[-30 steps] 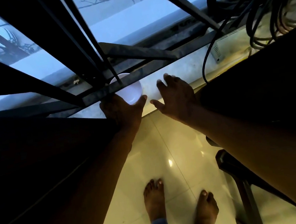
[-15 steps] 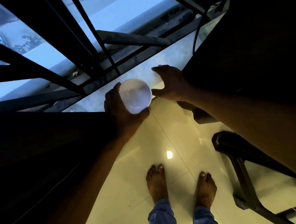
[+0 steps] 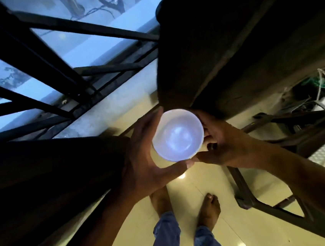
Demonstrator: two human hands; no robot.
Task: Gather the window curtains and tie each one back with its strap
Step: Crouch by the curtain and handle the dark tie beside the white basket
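1. Curtains hang dark on both sides of the window: the left curtain [image 3: 48, 174] fills the lower left of the head view, the right curtain [image 3: 235, 41] drops from the top right to just above our hands. We see no strap on either; too dark to tell.
2. Left hand [image 3: 147, 160]: fingers and thumb curled round the left and lower rim of a white translucent bowl [image 3: 177, 134], which it holds.
3. Right hand [image 3: 222, 146]: fingers curled against the bowl's right rim, holding it too. Neither hand touches cloth.
4. Bowl sits between the two curtains, above the tiled floor [image 3: 209, 178] and our bare feet, in front of the window grille [image 3: 56, 77].
5. Judgement: the tying step is not yet begun; the bowl looks like an obstacle to set down first, since both hands are needed for gathering.
6. Handling, judged: the cloth looks heavy and limp, folds easily, will not hold a shape, and is not fragile. It will slump once released, so one hand must keep the bunch while the other brings the strap round.
7. Where to take hold: the inner hanging edge at about mid height, then sweep outward, bunching folds.
8. Dark chair frame [image 3: 266, 202] stands at lower right, close to the right curtain; possible snag.
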